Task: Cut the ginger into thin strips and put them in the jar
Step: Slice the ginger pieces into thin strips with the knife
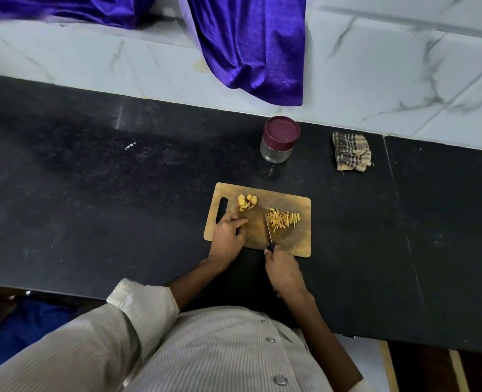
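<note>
Right hand [283, 274] hides knife [269, 234] handle.

no readable text, labels, brands or numbers on any surface or object in view

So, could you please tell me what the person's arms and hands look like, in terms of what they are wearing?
Both hands, left hand and right hand, are bare, with no gloves. The pale, finely striped shirt has buttons; its left sleeve is rolled up, forearm bare.

checked rag [351, 152], purple cloth [251, 49] — black counter [92, 179]
</note>
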`<state>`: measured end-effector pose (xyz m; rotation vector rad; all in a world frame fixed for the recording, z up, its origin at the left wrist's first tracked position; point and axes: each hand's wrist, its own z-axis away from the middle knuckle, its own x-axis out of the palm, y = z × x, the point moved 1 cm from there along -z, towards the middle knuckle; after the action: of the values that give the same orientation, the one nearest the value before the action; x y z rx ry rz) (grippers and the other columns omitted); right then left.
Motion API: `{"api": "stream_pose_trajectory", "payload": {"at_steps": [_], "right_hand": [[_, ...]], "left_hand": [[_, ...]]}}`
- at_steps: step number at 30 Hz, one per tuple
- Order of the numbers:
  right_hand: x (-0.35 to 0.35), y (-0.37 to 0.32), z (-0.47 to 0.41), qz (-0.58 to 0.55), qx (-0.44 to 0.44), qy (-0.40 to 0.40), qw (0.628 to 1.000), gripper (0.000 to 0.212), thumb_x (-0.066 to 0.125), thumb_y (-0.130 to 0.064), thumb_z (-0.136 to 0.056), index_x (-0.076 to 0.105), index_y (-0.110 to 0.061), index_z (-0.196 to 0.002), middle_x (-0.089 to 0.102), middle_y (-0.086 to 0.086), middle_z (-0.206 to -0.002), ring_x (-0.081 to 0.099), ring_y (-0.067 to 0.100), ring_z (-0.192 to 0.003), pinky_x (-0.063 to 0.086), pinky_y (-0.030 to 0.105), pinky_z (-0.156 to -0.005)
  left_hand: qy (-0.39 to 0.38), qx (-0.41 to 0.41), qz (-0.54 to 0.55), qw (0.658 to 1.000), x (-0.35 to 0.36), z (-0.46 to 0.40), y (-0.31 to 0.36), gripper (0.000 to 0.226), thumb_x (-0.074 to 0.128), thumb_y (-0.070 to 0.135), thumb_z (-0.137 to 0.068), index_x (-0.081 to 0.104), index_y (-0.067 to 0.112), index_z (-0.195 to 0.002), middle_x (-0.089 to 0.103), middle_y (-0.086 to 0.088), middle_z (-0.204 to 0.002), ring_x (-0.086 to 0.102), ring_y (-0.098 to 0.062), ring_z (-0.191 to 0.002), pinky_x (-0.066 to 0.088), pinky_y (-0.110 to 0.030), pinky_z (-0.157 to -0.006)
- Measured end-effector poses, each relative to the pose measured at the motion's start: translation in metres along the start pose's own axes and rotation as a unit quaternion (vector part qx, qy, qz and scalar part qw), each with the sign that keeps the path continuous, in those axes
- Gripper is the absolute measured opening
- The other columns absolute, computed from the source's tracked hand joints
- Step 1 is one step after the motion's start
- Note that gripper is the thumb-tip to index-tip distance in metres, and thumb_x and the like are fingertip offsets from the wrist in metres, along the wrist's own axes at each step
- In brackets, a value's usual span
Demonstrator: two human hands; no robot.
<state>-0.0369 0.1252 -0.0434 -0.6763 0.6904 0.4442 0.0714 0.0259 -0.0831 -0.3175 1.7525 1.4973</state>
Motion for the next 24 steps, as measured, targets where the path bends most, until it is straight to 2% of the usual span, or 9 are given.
{"api": "stream_pose_trajectory", "payload": {"at_steps": [5, 8, 11, 13, 16, 18, 21, 22, 24], "right_hand": [[-0.007, 0.000, 0.001, -0.004, -0.019, 0.017, 1.000, 0.033, 0.033, -0.037, -0.106, 0.052, -0.012, -0.117, 0.062, 0.011, -0.107, 0.064, 0.031, -0.097, 0.056, 0.053, -0.082], [-0.013, -0.002, -0.003, -0.026, -0.037, 0.043, 0.998, 0.034, 0.031, -0.042, -0.106, 0.050, -0.015, -0.113, 0.062, 0.007, -0.097, 0.066, 0.028, -0.089, 0.057, 0.052, -0.077], [-0.019, -0.005, -0.006, -0.044, -0.046, 0.076, 0.995, 0.042, 0.026, -0.044, -0.106, 0.054, -0.013, -0.111, 0.065, 0.010, -0.101, 0.064, 0.030, -0.096, 0.054, 0.050, -0.083], [-0.020, -0.005, -0.007, -0.031, -0.057, 0.095, 0.993, 0.042, 0.025, -0.040, -0.107, 0.055, -0.012, -0.112, 0.066, 0.012, -0.105, 0.062, 0.031, -0.100, 0.050, 0.043, -0.081], [-0.020, -0.005, -0.007, -0.031, -0.058, 0.100, 0.993, 0.038, 0.026, -0.039, -0.108, 0.053, -0.013, -0.112, 0.066, 0.011, -0.104, 0.063, 0.030, -0.099, 0.049, 0.044, -0.082], [-0.019, -0.004, -0.005, -0.048, -0.052, 0.094, 0.993, 0.039, 0.028, -0.044, -0.107, 0.052, -0.015, -0.116, 0.066, 0.008, -0.105, 0.063, 0.028, -0.100, 0.051, 0.045, -0.085], [-0.020, 0.001, -0.004, -0.068, -0.054, 0.092, 0.992, 0.041, 0.035, -0.050, -0.104, 0.050, -0.019, -0.125, 0.066, 0.004, -0.109, 0.064, 0.023, -0.102, 0.051, 0.042, -0.085], [-0.021, 0.003, -0.004, -0.074, -0.056, 0.092, 0.991, 0.040, 0.038, -0.050, -0.103, 0.050, -0.019, -0.126, 0.066, 0.004, -0.110, 0.064, 0.022, -0.101, 0.051, 0.041, -0.084], [-0.022, 0.007, -0.005, -0.094, -0.057, 0.092, 0.990, 0.040, 0.041, -0.049, -0.103, 0.051, -0.020, -0.127, 0.066, 0.003, -0.110, 0.064, 0.020, -0.101, 0.052, 0.040, -0.085]], "left_hand": [[-0.002, -0.003, 0.003, 1.000, 0.001, -0.001, 0.000, 0.027, 0.057, -0.002, -0.089, 0.070, 0.003, -0.111, 0.059, -0.010, -0.109, 0.058, -0.015, -0.094, 0.034, -0.006, -0.081], [-0.005, -0.006, 0.005, 1.000, -0.001, -0.003, 0.000, 0.027, 0.057, 0.001, -0.090, 0.069, 0.004, -0.113, 0.059, -0.008, -0.111, 0.054, -0.009, -0.091, 0.035, -0.006, -0.080], [-0.010, -0.013, 0.019, 1.000, -0.002, -0.005, -0.001, 0.028, 0.056, 0.000, -0.090, 0.067, 0.004, -0.117, 0.057, -0.007, -0.113, 0.054, -0.011, -0.095, 0.036, -0.006, -0.081], [-0.018, -0.018, 0.023, 0.999, -0.003, -0.007, -0.002, 0.030, 0.056, -0.001, -0.090, 0.067, 0.005, -0.118, 0.057, -0.007, -0.113, 0.055, -0.013, -0.099, 0.035, -0.003, -0.081], [-0.026, -0.024, 0.029, 0.999, -0.003, -0.009, -0.004, 0.031, 0.055, 0.000, -0.090, 0.067, 0.007, -0.117, 0.056, -0.005, -0.114, 0.053, -0.010, -0.098, 0.035, 0.002, -0.078], [-0.035, -0.022, 0.031, 0.999, -0.004, -0.009, -0.005, 0.030, 0.055, 0.001, -0.091, 0.067, 0.009, -0.118, 0.055, -0.004, -0.116, 0.054, -0.011, -0.100, 0.039, -0.003, -0.082], [-0.045, -0.021, 0.041, 0.998, -0.007, -0.011, -0.004, 0.029, 0.054, 0.003, -0.093, 0.067, 0.010, -0.117, 0.054, -0.003, -0.117, 0.056, -0.014, -0.100, 0.050, -0.026, -0.090], [-0.045, -0.020, 0.044, 0.998, -0.008, -0.012, -0.003, 0.028, 0.054, 0.003, -0.093, 0.068, 0.010, -0.116, 0.054, -0.002, -0.116, 0.056, -0.013, -0.098, 0.051, -0.028, -0.089], [-0.038, -0.017, 0.046, 0.998, -0.011, -0.015, 0.000, 0.027, 0.055, 0.004, -0.093, 0.067, 0.011, -0.116, 0.054, 0.001, -0.113, 0.056, -0.010, -0.094, 0.051, -0.024, -0.085]]}}
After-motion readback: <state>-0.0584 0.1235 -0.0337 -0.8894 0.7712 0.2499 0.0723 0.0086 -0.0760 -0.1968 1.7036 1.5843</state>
